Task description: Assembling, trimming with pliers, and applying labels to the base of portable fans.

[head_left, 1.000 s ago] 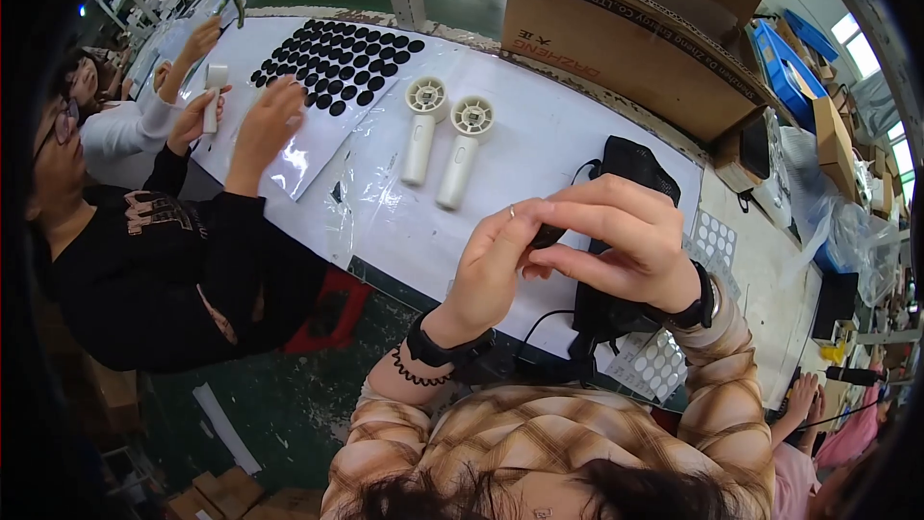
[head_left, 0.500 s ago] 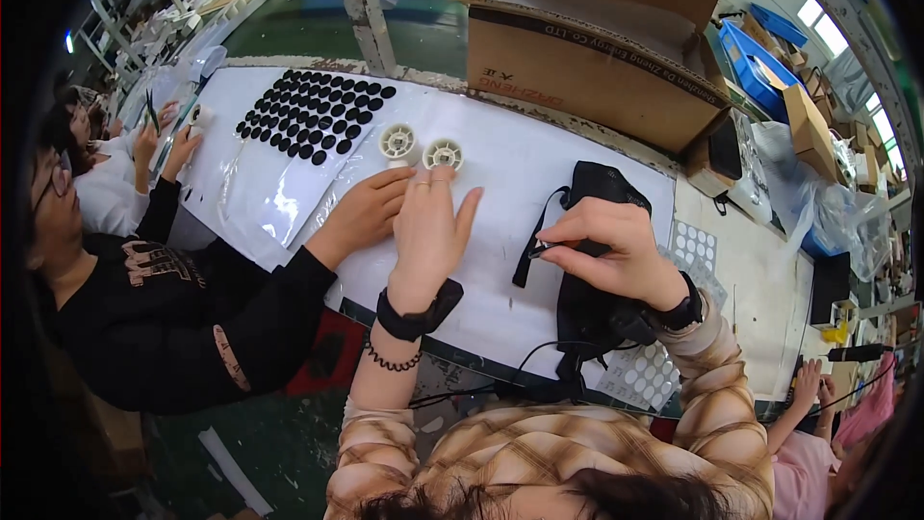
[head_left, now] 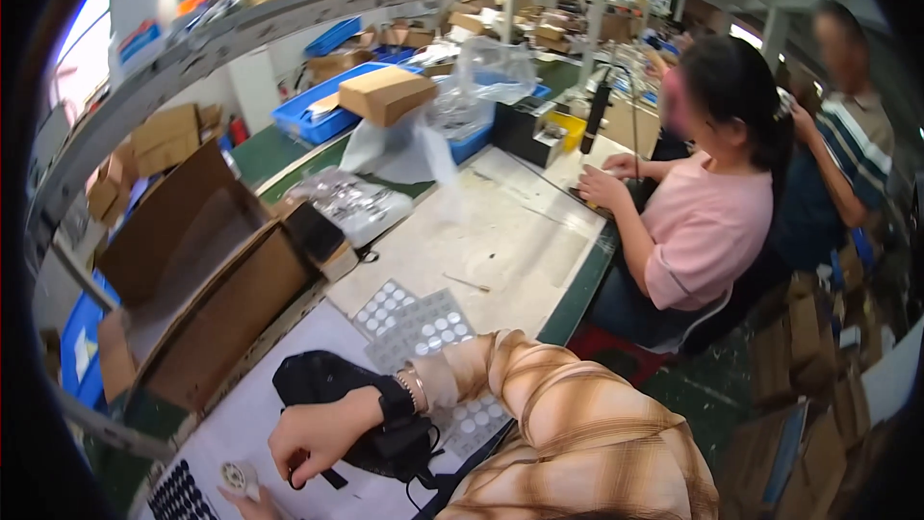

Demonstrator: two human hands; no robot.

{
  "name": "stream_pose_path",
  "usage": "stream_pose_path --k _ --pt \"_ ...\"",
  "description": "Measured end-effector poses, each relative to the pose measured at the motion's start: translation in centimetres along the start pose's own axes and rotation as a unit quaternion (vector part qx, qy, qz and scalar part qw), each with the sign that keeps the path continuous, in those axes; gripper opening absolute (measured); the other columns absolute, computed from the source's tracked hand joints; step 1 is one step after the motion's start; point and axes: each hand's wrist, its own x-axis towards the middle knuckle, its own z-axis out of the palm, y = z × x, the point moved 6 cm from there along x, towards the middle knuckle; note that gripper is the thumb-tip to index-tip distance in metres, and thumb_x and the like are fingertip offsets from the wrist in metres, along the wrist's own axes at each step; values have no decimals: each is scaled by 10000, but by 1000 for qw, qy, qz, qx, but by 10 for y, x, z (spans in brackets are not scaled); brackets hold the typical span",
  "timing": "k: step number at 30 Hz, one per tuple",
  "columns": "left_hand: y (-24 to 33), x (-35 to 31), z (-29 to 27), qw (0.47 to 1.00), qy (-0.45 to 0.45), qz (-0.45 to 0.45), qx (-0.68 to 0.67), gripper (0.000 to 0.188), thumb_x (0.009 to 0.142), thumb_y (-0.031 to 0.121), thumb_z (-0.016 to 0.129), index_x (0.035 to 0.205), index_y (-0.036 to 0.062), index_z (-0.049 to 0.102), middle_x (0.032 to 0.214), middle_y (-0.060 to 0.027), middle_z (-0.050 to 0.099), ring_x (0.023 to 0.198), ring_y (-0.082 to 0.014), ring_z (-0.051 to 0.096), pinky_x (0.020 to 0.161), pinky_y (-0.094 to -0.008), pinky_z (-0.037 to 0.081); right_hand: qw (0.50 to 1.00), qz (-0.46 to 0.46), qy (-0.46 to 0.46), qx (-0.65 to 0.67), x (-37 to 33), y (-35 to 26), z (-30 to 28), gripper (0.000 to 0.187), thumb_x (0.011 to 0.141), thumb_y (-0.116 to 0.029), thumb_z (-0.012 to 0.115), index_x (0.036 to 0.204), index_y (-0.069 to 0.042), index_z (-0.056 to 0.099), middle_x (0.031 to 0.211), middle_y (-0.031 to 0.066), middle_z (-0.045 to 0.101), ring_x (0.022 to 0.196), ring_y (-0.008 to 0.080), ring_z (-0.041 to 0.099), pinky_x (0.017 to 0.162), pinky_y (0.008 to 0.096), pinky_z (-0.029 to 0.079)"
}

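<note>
At the lower left, my right hand (head_left: pixel 325 431) is closed with its fingers pinched around a small dark tool (head_left: pixel 296 469); most of the tool is hidden by the fingers. Under that wrist lies a black mesh bag (head_left: pixel 322 380) with a strap. My left hand (head_left: pixel 252 507) shows only in part at the bottom edge, its fingers against a white round spoked part (head_left: pixel 237 478). Rows of small black discs (head_left: pixel 181 496) lie on the white sheet to the left of it.
Sheets of round white stickers (head_left: pixel 423 325) lie beside my right sleeve. A large open cardboard box (head_left: pixel 231 323) stands at the left. Bagged parts (head_left: pixel 345 202) and a blue bin (head_left: pixel 332 106) lie farther back. A co-worker in pink (head_left: pixel 712 221) works at the right.
My view has swung to the right, bringing the co-worker in pink closer to the middle. My hands now appear at the lower left. The white part is now against my left fingers.
</note>
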Motion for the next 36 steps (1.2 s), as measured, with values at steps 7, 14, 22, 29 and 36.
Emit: stream_pose_path --k 7,14,22,29,36 --pt "136 -20 -27 966 -160 -145 -140 722 848 273 601 1338 -110 233 1213 -273 456 1064 -281 496 889 -348 417 999 23 8 35 -21 -3 -20 94 730 -111 689 768 -29 662 694 76 640 611 167 624 549 260 486" --pt "151 -41 -22 860 -84 -163 -476 394 754 52 592 1138 3 514 991 -65 586 722 -102 540 606 -230 437 999 13 44 -27 -18 -19 -50 131 718 -117 717 817 -47 668 710 75 619 610 184 595 536 274 458" --pt "258 -74 -22 750 -239 -141 -600 435 738 -37 556 1151 -3 424 960 -112 563 677 -132 545 608 -283 472 962 198 159 99 -29 -32 -74 201 726 68 668 916 14 629 801 75 613 682 107 583 587 208 450" --pt "278 -87 -25 829 -202 -55 -519 682 741 -69 566 1275 63 163 1132 -79 420 1020 -147 489 837 -292 444 998 55 18 -12 -5 -65 -45 224 632 57 726 830 -15 652 848 97 592 781 169 576 646 248 439" --pt "285 -94 -25 818 -169 -33 -549 706 736 -66 572 1280 70 145 1153 -107 405 1079 -171 462 886 -308 417 989 55 49 -130 -3 -67 -35 245 591 -9 767 810 -75 680 1085 132 510 982 208 519 751 284 411"
